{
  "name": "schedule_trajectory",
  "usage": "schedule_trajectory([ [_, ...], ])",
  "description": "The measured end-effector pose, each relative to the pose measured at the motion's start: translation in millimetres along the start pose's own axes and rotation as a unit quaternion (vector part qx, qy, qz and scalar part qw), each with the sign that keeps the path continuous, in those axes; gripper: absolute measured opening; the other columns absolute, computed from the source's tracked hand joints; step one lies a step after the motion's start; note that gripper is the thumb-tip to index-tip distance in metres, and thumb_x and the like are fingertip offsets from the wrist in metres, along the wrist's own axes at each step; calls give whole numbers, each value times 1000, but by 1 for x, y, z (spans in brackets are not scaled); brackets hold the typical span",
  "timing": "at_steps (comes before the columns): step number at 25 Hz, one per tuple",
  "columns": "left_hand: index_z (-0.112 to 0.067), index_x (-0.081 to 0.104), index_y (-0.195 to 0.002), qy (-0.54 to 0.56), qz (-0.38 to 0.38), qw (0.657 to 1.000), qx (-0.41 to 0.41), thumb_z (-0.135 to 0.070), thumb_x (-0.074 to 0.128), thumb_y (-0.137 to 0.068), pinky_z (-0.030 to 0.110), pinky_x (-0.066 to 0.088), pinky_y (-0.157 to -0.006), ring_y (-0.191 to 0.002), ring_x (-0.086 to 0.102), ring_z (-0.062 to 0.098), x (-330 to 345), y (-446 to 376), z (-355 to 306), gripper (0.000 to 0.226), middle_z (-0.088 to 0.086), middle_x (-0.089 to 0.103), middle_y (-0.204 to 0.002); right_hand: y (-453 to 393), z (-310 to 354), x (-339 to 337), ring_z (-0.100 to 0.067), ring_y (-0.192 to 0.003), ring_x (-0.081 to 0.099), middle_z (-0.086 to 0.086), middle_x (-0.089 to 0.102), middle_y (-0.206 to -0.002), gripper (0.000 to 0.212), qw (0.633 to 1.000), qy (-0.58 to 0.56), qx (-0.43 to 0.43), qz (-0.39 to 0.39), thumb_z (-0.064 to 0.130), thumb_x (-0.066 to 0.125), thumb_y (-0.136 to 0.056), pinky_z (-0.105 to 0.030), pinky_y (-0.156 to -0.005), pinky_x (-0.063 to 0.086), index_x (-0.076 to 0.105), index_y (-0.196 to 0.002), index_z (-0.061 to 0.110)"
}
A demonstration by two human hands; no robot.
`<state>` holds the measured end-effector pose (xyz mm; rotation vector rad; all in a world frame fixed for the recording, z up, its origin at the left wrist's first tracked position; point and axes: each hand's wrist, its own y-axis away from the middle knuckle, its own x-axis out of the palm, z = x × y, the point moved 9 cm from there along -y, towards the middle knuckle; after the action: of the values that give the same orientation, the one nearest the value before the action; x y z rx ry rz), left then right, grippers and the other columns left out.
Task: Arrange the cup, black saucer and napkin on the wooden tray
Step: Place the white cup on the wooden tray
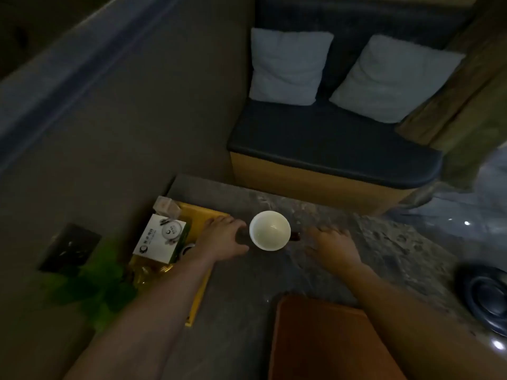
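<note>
A white empty cup (pixel 270 230) stands on a black saucer (pixel 295 237), of which only dark edges show beside it, on the grey stone table. My left hand (pixel 223 237) is at the saucer's left edge, fingers and thumb curled around it. Just right of the saucer, my right hand (pixel 333 246) hovers with fingers spread and holds nothing. The yellow wooden tray (pixel 204 215) lies at the table's left side, partly under my left forearm. I cannot make out a napkin.
On the tray sit a white-and-green box (pixel 160 238), a small carton (pixel 166 207) and wrapped yellowish items (pixel 149 271). A green plant (pixel 90 286) is at left. An orange-brown flat rectangle (pixel 323 341) lies near me, a black round object (pixel 487 294) at right, a cushioned bench (pixel 332 138) beyond.
</note>
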<state>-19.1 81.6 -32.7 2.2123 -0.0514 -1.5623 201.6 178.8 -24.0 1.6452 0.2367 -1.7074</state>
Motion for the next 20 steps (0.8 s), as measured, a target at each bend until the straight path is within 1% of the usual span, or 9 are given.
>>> schedule_trajectory([
  [3,-34,36,-140,20,10,1000,-4,-61,71,-68,46,26,-111,-136,36,23,11,-11,3,85,-2,45,-145,-13,-4,13,-29,-127,47,-2,54,-139,51,999,-38,17,17,45,56,-91,-48,-103,35,40,-138,34],
  [6,-39,27,-142,70,10,998,1,-62,76,-60,51,25,-113,-138,32,22,23,-18,1,98,-3,42,-148,-21,-7,27,-29,-126,49,-2,55,-137,51,995,-80,40,34,42,58,-92,-51,-103,36,40,-139,36],
  [9,-46,28,-138,128,-8,992,9,-62,78,-55,55,30,-110,-135,38,20,25,-21,-4,98,-7,47,-144,-26,-3,32,-27,-120,53,0,60,-130,41,993,-116,35,17,39,59,-91,-51,-100,38,47,-130,37],
  [14,-48,30,-135,196,-37,980,11,-65,76,-51,56,36,-106,-129,43,16,28,-22,-7,97,-11,50,-138,-31,-4,33,-20,-110,60,8,68,-116,28,982,-177,51,-28,41,59,-91,-53,-102,36,58,-118,40],
  [17,-46,32,-134,226,-42,973,9,-63,79,-49,55,39,-105,-129,44,16,30,-21,-8,98,-10,50,-139,-31,-5,33,-17,-102,64,8,71,-109,23,974,-216,53,-53,35,62,-90,-55,-99,43,62,-113,37],
  [20,-44,35,-134,250,-45,967,10,-59,83,-50,53,41,-104,-128,46,15,31,-21,-11,98,-10,51,-137,-29,-5,34,-18,-100,65,5,72,-109,23,962,-259,59,-56,27,65,-89,-55,-93,49,66,-112,33],
])
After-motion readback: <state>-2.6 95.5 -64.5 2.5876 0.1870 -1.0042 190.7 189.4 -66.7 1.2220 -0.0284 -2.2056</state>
